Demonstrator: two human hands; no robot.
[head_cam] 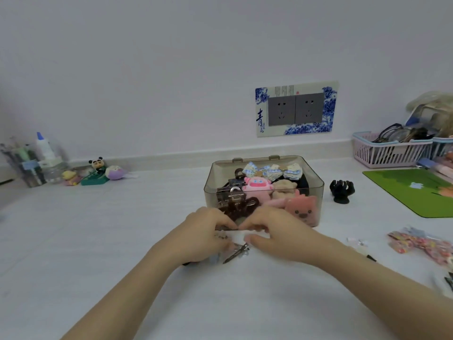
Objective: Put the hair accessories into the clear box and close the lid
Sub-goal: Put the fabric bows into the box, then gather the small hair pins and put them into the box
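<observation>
White tabletop (pixel 122 229) is bearing the clear box (pixel 263 190); at its six o'clock, left hand (pixel 206 238) and right hand (pixel 272 238) are curling over metal clips (pixel 236 252), grasp unclear.

Both forearms bare, reaching forward and converging. Left hand (pixel 206 231) palm down, fingers curled, fingertips meeting those of right hand (pixel 272 231). Right hand likewise palm down, fingers bent, thumb tucked beneath, pointing toward the left hand.
</observation>
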